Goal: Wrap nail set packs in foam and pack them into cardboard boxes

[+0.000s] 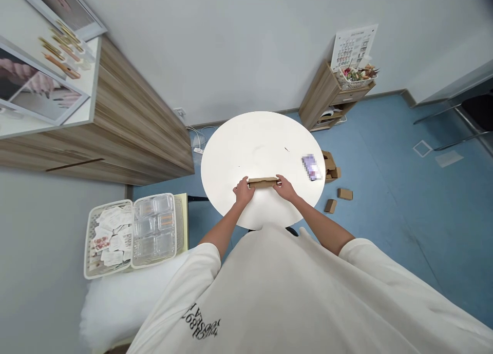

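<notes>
Between my two hands, over the near half of the round white table (254, 133), is a brown cardboard box (263, 182), long and flat. My left hand (243, 191) grips its left end, with the thumb along the near side and the fingers at the back. At the right end, my right hand (285, 188) holds it the same way, closed on the corner. Parts of both box ends are hidden by my fingers. A blurred purple phone-like item (310, 166) lies on the table to the right.
On the floor right of the table sit two small cardboard boxes (345, 194) and a larger open carton (331, 166). Plastic baskets (133, 236) with packets and clear containers stand at left. A wooden cabinet (142, 102) and a small shelf unit (321, 95) line the wall.
</notes>
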Demonstrator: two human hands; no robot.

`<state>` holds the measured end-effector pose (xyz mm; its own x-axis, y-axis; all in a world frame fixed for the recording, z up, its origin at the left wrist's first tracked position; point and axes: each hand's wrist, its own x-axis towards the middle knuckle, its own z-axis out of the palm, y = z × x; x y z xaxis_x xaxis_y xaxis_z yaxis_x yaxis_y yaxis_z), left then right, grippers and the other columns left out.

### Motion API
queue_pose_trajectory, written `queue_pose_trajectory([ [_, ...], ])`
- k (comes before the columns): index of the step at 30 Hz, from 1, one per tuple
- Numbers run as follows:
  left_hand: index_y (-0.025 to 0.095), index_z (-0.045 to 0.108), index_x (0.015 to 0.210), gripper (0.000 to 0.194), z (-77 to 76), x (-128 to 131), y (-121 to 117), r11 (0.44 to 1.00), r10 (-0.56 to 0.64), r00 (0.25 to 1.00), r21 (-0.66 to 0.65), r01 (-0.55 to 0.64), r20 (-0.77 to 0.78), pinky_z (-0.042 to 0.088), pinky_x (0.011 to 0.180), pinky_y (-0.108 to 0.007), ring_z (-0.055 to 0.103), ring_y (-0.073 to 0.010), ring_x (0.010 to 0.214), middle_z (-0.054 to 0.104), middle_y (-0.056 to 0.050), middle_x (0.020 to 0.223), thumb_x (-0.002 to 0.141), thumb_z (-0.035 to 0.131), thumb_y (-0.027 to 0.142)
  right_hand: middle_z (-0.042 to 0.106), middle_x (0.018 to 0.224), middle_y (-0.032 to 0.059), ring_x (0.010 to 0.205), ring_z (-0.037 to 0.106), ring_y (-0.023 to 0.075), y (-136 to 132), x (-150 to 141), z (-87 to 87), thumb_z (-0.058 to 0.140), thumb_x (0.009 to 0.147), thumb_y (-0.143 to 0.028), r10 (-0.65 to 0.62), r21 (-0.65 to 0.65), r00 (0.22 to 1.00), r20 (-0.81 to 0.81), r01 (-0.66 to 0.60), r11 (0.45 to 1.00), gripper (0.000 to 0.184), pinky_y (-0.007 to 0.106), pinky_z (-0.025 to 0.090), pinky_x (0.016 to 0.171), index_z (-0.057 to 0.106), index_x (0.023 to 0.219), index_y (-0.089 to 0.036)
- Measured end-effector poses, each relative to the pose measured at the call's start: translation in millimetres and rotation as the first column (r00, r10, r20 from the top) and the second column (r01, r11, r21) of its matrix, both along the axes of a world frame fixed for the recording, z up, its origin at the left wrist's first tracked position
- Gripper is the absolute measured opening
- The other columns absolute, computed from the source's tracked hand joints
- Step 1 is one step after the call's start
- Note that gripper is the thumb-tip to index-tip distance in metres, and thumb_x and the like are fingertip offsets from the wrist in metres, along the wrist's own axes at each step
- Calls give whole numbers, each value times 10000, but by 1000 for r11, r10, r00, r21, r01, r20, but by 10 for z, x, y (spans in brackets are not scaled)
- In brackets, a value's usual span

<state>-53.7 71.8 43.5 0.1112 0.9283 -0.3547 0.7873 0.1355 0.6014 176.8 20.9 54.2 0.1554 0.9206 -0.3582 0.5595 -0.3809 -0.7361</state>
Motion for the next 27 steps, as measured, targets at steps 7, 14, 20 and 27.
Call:
queue_pose_trajectory([
  [7,260,529,1341,414,-78,33,281,999,26,999,-20,-26,26,415,1018,-392,597,-249,1207,670,-81,1256,933,580,309,668,1224,78,938,672,187,260,52,-125,569,871,-258,-116,-30,992,-42,115,993,500,322,556,798,528,1368,-233],
  [14,251,636,1245,325,-92,1,378,995,-39,997,84,45,-73,447,1005,-390,556,-286,1213,598,-106,1274,936,590,342,660,1217,65,933,660,189,368,53,-143,547,904,-280,-82,-31,995,47,84,996,372,331,531,844,599,1271,-239],
  [20,269,641,1234,309,-38,18,382,987,-78,987,129,96,-139,444,990,-447,535,-336,1203,587,-123,1198,939,589,349,566,1273,118,1089,592,249,342,68,-118,612,881,-353,-67,47,960,270,56,997,384,369,506,901,617,1239,-215],
  [27,245,573,1296,339,63,59,342,983,-145,982,92,156,-117,433,992,-456,573,-317,1155,645,-118,1153,968,495,277,614,1034,75,965,590,247,336,10,-70,515,931,-289,33,57,960,279,-51,997,379,382,490,866,564,1302,-225],
])
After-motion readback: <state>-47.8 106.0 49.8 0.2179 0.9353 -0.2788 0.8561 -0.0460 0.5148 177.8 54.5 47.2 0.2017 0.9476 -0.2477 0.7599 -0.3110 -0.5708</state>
